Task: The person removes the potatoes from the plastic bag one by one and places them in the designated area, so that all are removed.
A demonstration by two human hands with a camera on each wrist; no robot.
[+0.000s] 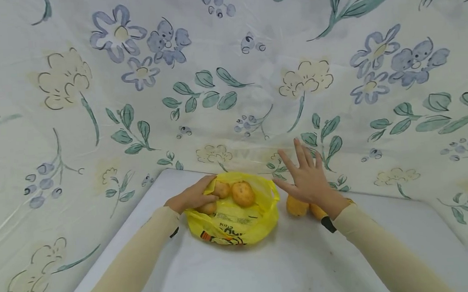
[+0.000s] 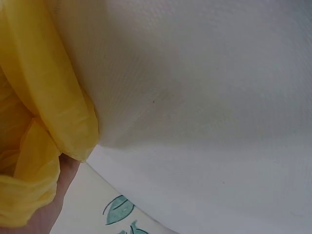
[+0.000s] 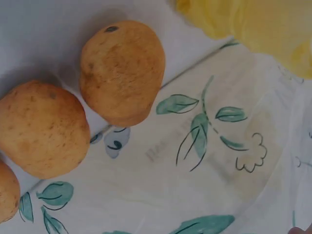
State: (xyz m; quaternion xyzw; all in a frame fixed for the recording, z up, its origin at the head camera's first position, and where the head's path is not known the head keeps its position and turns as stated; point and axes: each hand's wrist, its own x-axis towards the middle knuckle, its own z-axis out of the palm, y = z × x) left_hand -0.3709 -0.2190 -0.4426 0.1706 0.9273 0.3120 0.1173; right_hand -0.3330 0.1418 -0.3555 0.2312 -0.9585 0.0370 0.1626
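Observation:
A yellow plastic bag (image 1: 259, 231) with dark print lies with its mouth open on the white table. Inside it are a large potato (image 1: 243, 194), another potato (image 1: 222, 189) beside it and a third potato (image 1: 207, 208) near the left rim. My left hand (image 1: 192, 197) grips the bag's left side; in the left wrist view the yellow plastic (image 2: 68, 107) covers most of that hand. To the right of the bag, my right hand (image 1: 309, 179) is raised with its fingers spread, holding nothing. Below it on the table are several potatoes (image 3: 122, 73), partly hidden by the right arm in the head view.
The white table (image 1: 242, 279) extends in front of the bag and to both sides. A flowered cloth (image 1: 239, 105) rises behind the table's back edge and continues along the left and right sides. A few small dark specks lie on the table.

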